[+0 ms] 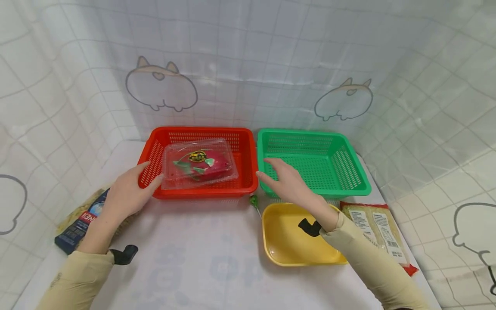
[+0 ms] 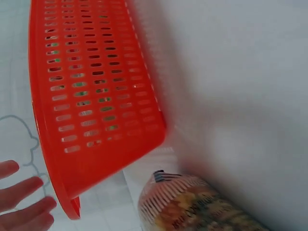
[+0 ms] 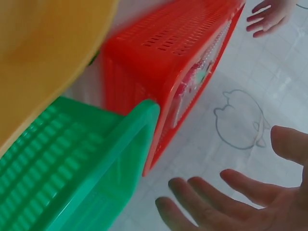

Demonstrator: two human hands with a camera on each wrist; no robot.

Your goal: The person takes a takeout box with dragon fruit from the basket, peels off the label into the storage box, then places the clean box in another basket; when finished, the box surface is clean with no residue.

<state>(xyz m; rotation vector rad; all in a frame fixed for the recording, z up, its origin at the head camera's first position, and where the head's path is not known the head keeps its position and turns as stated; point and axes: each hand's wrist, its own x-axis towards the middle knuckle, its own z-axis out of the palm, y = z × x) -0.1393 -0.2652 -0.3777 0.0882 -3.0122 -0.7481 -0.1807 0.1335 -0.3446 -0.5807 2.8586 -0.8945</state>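
Observation:
A red basket (image 1: 205,194) holds a clear plastic box (image 1: 174,172) with a dragon fruit (image 1: 218,165) inside. Beside the basket's left end hovers my left hand (image 1: 129,191), thumb and fingers spread and nothing in its grasp. My right hand (image 1: 286,181) is over the near left part of the green basket (image 1: 358,191), with its fingers apart and nothing held. In the right wrist view, the fingers (image 3: 207,202) of that hand are loosely extended, apart from both baskets.
A yellow tray (image 1: 298,262) sits below my right forearm. Packaged food bags lie on both sides: a dark blue one (image 1: 83,224) at left, a red-edged one (image 1: 383,232) at right. A small green-tipped item (image 1: 253,200) lies between the baskets and tray.

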